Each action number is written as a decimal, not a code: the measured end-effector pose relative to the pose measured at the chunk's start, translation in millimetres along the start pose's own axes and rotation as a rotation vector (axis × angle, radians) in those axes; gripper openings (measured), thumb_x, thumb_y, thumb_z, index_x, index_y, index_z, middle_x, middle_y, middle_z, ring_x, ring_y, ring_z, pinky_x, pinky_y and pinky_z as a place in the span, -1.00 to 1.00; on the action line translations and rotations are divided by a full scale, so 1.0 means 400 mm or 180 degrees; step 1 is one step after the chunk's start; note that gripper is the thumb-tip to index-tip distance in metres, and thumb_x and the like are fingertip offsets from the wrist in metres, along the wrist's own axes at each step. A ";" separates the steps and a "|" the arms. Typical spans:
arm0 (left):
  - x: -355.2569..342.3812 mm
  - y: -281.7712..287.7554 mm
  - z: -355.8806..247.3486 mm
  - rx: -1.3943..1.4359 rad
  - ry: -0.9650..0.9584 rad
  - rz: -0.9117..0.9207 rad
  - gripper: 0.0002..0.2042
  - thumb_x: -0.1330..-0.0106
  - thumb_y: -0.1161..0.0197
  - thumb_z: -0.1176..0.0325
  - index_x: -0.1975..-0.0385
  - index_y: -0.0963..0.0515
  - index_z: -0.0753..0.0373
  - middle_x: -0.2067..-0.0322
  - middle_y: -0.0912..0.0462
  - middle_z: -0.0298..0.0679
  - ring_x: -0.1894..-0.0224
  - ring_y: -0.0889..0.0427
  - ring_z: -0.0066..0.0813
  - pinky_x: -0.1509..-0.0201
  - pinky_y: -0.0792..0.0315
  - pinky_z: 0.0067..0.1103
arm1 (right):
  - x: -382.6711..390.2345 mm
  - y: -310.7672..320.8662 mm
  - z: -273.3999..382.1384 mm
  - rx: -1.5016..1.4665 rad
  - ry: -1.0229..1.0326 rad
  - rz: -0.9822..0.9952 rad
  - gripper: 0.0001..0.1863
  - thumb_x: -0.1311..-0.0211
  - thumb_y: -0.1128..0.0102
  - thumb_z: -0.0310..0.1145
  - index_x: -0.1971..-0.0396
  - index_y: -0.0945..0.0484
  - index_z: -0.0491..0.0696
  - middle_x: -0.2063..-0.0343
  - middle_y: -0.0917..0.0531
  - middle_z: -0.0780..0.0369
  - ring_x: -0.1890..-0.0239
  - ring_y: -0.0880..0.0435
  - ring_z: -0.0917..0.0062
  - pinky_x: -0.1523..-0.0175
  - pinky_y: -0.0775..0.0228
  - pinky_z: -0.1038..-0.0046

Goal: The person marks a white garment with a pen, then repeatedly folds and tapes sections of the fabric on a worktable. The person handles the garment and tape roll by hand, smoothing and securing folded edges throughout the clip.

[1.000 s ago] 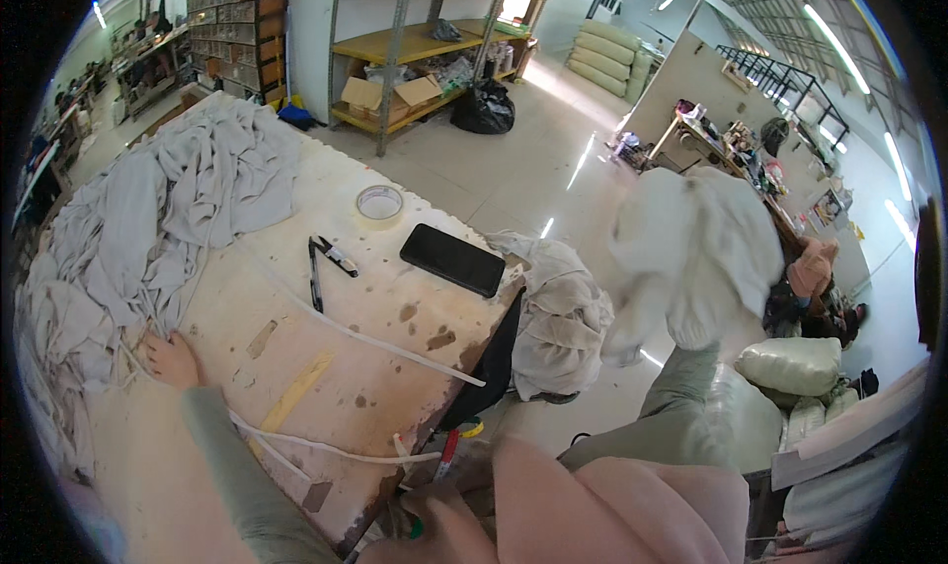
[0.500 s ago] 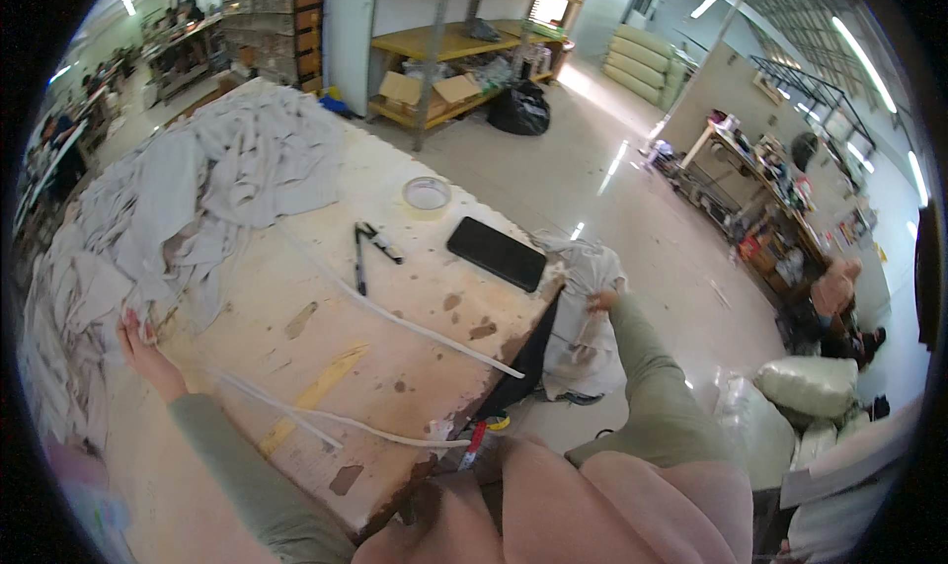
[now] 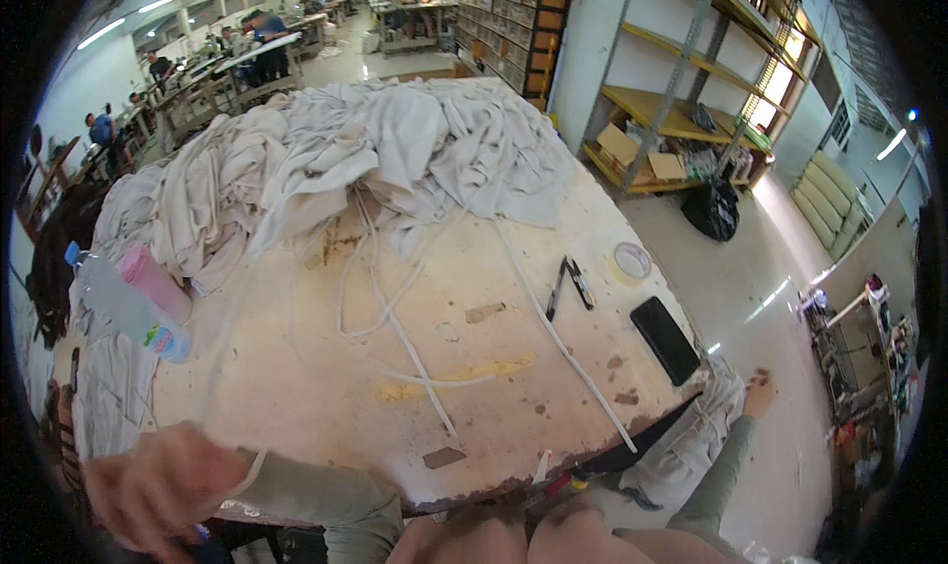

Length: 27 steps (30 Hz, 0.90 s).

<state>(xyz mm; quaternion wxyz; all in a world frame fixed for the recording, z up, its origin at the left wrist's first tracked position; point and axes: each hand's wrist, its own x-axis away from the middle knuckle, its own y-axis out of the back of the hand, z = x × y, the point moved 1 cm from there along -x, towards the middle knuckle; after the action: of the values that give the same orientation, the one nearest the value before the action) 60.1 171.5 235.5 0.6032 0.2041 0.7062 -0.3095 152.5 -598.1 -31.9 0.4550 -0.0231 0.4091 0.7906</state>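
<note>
At the lower left, my left hand (image 3: 158, 485), blurred by motion, is closed round a thin white cord (image 3: 210, 381). This cord runs up toward a heap of pale grey cloth (image 3: 395, 154) on the far half of the table. My right hand (image 3: 758, 394) is out past the table's right side, beside a grey cloth bundle (image 3: 681, 441); its small fingers look loosely apart, with nothing seen in them. More white cords lie on the worn tabletop (image 3: 306, 386), one long one (image 3: 568, 352) at the right and a looped one (image 3: 390, 312) mid-table.
On the table's right are a black phone (image 3: 665, 340), a tape roll (image 3: 630, 262) and a black-handled tool (image 3: 578, 282). A clear bottle (image 3: 128, 302) and a pink tumbler (image 3: 156, 282) stand at the left. Shelving (image 3: 671, 110) and a black bag (image 3: 711, 208) are beyond.
My view has swung left. My left hand has come from the cloth heap back toward me past the near left table edge, drawing a cord. My right hand stays near the grey bundle.
</note>
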 end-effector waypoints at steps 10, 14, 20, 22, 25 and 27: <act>0.272 0.543 0.697 -0.4465 0.2658 -0.0493 -0.74 -0.24 -0.14 0.25 0.11 -0.54 0.12 -0.08 -0.43 -0.18 -0.22 -0.25 -0.18 -0.24 -0.11 -0.26 | 0.442 -0.185 0.808 -0.1718 0.1504 0.3012 -0.76 -0.12 -0.11 -0.50 0.17 -0.55 -0.08 0.26 -0.59 0.23 0.18 -0.54 0.44 0.04 -0.37 0.43; 0.436 0.716 0.802 -0.6038 0.2801 -0.0419 -0.76 -0.26 -0.13 0.19 0.15 -0.61 0.07 0.06 -0.53 -0.17 -0.19 -0.25 -0.18 -0.18 -0.11 -0.26 | 0.547 -0.295 0.897 -0.1437 0.3481 0.2443 -0.78 -0.14 -0.08 -0.48 0.18 -0.54 -0.05 0.22 -0.54 0.19 0.13 -0.51 0.35 0.11 -0.34 0.42; 0.184 0.557 0.644 -0.3521 0.2346 -0.1256 -0.72 -0.29 -0.10 0.17 0.33 -0.65 0.23 0.30 -0.61 -0.18 0.03 -0.40 -0.35 -0.06 -0.22 -0.44 | 0.485 -0.359 0.910 -0.1809 0.2439 0.2578 -0.75 -0.19 -0.12 -0.38 0.12 -0.50 -0.06 0.21 -0.54 0.22 0.17 -0.52 0.46 0.13 -0.35 0.40; 0.052 0.433 0.561 -0.2400 0.2251 -0.0441 -0.68 -0.32 -0.07 0.18 0.35 -0.61 0.34 0.30 -0.60 -0.16 0.03 -0.42 -0.42 -0.07 -0.29 -0.43 | 0.469 -0.362 0.937 -0.2702 0.1217 0.3212 -0.72 -0.25 -0.09 -0.31 0.08 -0.47 -0.08 0.18 -0.55 0.22 0.16 -0.52 0.50 0.11 -0.36 0.39; -0.025 0.199 0.449 -0.0482 0.2292 0.1405 -0.74 -0.33 -0.02 0.28 0.28 -0.59 0.32 0.20 -0.58 -0.17 0.05 -0.45 -0.35 -0.08 -0.30 -0.37 | 0.489 -0.360 1.031 -0.4328 -0.0744 0.4283 -0.68 -0.34 0.03 -0.29 0.00 -0.39 -0.14 0.14 -0.53 0.23 0.13 -0.52 0.55 0.07 -0.40 0.42; -0.001 0.045 0.463 0.1093 0.1846 0.2986 -0.77 -0.33 0.00 0.36 0.19 -0.57 0.28 0.10 -0.55 -0.17 0.04 -0.44 -0.29 -0.11 -0.28 -0.32 | 0.532 -0.340 1.096 -0.4397 -0.1545 0.4716 -0.66 -0.36 0.07 -0.33 -0.06 -0.34 -0.15 0.11 -0.52 0.24 0.11 -0.52 0.56 0.01 -0.40 0.45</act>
<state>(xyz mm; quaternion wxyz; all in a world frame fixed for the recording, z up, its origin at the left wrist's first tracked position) 206.3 58.0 217.5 0.4159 0.6669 0.6163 -0.0505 275.7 -122.1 87.4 -0.1866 0.1381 -0.3233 0.9174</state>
